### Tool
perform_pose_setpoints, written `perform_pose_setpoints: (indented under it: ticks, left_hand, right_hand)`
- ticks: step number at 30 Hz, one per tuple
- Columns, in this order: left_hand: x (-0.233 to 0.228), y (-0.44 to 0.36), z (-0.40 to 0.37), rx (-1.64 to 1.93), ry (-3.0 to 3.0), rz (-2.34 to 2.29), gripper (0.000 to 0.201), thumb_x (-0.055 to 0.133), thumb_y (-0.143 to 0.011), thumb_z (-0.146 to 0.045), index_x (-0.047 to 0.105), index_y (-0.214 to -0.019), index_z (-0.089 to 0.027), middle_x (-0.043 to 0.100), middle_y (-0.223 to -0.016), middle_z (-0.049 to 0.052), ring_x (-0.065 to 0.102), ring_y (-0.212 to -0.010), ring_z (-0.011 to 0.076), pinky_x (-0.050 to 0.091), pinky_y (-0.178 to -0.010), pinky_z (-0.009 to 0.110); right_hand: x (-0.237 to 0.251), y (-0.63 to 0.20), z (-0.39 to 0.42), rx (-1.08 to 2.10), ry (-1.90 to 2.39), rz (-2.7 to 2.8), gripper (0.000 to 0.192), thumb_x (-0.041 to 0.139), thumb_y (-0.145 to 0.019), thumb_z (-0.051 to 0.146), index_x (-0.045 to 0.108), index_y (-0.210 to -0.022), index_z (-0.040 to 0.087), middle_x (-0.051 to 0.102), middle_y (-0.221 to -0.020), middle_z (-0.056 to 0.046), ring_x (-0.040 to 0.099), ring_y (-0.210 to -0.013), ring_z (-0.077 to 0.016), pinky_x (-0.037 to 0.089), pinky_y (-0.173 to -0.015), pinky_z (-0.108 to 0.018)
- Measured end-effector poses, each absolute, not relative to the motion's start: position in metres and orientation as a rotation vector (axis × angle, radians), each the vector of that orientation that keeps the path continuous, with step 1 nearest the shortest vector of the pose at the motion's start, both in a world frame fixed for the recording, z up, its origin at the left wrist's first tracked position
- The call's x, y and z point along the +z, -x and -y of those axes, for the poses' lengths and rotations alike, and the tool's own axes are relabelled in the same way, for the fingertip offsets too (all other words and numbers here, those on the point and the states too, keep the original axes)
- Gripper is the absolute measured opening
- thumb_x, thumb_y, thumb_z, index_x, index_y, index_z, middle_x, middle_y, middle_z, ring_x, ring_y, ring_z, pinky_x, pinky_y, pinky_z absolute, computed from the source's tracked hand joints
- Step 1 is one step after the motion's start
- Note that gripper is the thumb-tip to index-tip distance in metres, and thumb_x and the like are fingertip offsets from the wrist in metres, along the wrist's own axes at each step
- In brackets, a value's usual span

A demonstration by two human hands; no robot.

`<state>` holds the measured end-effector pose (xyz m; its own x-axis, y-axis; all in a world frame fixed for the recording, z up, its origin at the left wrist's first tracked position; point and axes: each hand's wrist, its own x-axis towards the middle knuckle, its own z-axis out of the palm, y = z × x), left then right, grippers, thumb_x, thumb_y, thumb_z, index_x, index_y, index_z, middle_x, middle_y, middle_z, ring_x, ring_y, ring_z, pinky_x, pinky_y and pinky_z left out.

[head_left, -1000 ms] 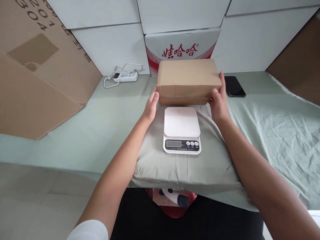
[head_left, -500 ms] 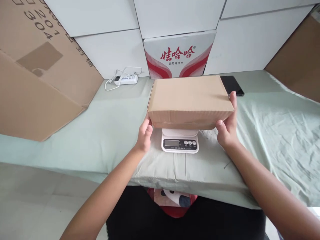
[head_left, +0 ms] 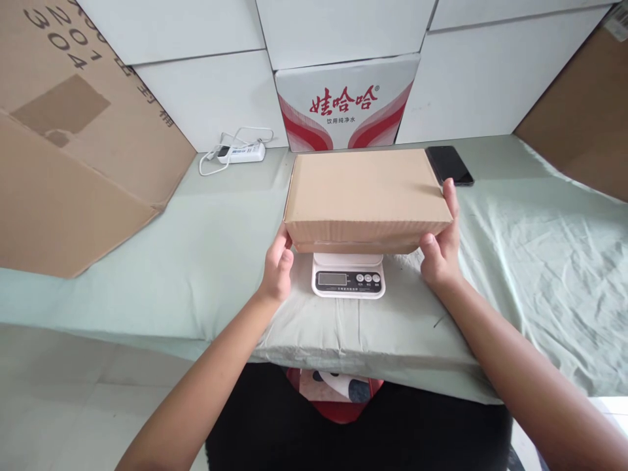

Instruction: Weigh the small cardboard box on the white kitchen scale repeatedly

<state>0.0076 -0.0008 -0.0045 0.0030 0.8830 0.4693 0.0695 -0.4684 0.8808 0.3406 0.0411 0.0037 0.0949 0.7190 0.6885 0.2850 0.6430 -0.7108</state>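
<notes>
A closed brown cardboard box [head_left: 366, 190] lies level over a white digital scale [head_left: 348, 292], hiding most of the scale's platform. Whether the box rests on it or hovers just above, I cannot tell. My left hand [head_left: 277, 265] grips the box at its near left corner, some fingers hidden behind it. At the right end my right hand [head_left: 441, 242] holds it, thumb on the front face and fingers along the side. The scale's display and round buttons face me, and no digits are readable on the display.
A green cloth [head_left: 161, 275] covers the table. Behind the box stand a red-and-white carton [head_left: 343, 98] and white boxes [head_left: 461, 78]. A black phone [head_left: 450, 165] lies at the back right, a white power strip with a cable [head_left: 243, 153] at the back left. Large cardboard [head_left: 73, 183] flanks the left.
The view has shifted slightly, so everything sits a little further left. Both hands keep their hold on the box, which has barely moved relative to the scale.
</notes>
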Motion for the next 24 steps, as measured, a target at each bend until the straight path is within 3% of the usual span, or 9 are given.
perform_pose_setpoints:
  ticks: [2, 4, 6, 10, 14, 24]
  left_hand:
    - [-0.004, 0.006, -0.008, 1.672, -1.553, -1.054, 0.087, 0.050, -0.095, -0.091, 0.057, -0.162, -0.035, 0.052, -0.180, 0.007, 0.038, -0.175, 0.0347, 0.036, -0.142, 0.047]
    - [-0.003, 0.024, -0.017, 1.851, -1.405, -1.146, 0.088, 0.044, -0.096, -0.092, 0.052, -0.166, -0.040, 0.035, -0.190, -0.001, 0.021, -0.182, 0.0299, 0.027, -0.147, 0.045]
    - [-0.002, 0.040, -0.025, 1.954, -1.238, -1.224, 0.083, 0.036, -0.099, -0.089, 0.050, -0.167, -0.042, 0.029, -0.193, -0.005, 0.016, -0.183, 0.0250, 0.024, -0.148, 0.044]
    - [-0.001, 0.051, -0.031, 1.919, -1.116, -1.264, 0.083, 0.031, -0.101, -0.088, 0.049, -0.167, -0.041, 0.026, -0.193, -0.004, 0.012, -0.183, 0.0227, 0.021, -0.149, 0.045]
    - [0.002, 0.043, -0.031, 1.936, -1.033, -1.257, 0.084, 0.037, -0.101, -0.084, 0.048, -0.169, -0.036, 0.025, -0.194, 0.001, 0.016, -0.182, 0.0231, 0.025, -0.148, 0.045]
    - [0.001, 0.041, -0.031, 1.891, -1.081, -1.308, 0.083, 0.029, -0.102, -0.084, 0.050, -0.168, -0.038, 0.030, -0.192, 0.000, 0.024, -0.180, 0.0199, 0.031, -0.145, 0.039]
  right_hand:
    - [0.004, -0.353, -0.054, 0.295, 0.839, 1.359, 0.095, 0.061, -0.083, 0.089, 0.051, -0.166, 0.045, 0.065, -0.141, -0.007, 0.069, -0.123, -0.0335, 0.059, -0.108, -0.061]
    - [0.006, -0.369, -0.068, 0.209, 0.814, 1.144, 0.092, 0.050, -0.083, 0.090, 0.052, -0.163, 0.045, 0.064, -0.128, -0.006, 0.069, -0.102, -0.0271, 0.059, -0.088, -0.050]
    - [0.007, -0.384, -0.078, 0.198, 0.830, 0.988, 0.088, 0.045, -0.083, 0.086, 0.055, -0.161, 0.046, 0.061, -0.124, -0.006, 0.067, -0.097, -0.0247, 0.054, -0.083, -0.046]
    - [0.003, -0.395, -0.084, 0.331, 0.876, 0.873, 0.086, 0.047, -0.083, 0.083, 0.057, -0.159, 0.045, 0.061, -0.123, -0.007, 0.067, -0.097, -0.0242, 0.051, -0.086, -0.047]
    - [0.001, -0.389, -0.079, 0.411, 0.891, 0.846, 0.088, 0.054, -0.078, 0.084, 0.060, -0.157, 0.046, 0.062, -0.123, -0.007, 0.067, -0.099, -0.0254, 0.051, -0.093, -0.051]
    - [0.006, -0.384, -0.076, 0.510, 0.888, 0.795, 0.082, 0.063, -0.072, 0.083, 0.067, -0.148, 0.051, 0.063, -0.123, -0.005, 0.071, -0.106, -0.0282, 0.049, -0.109, -0.058]
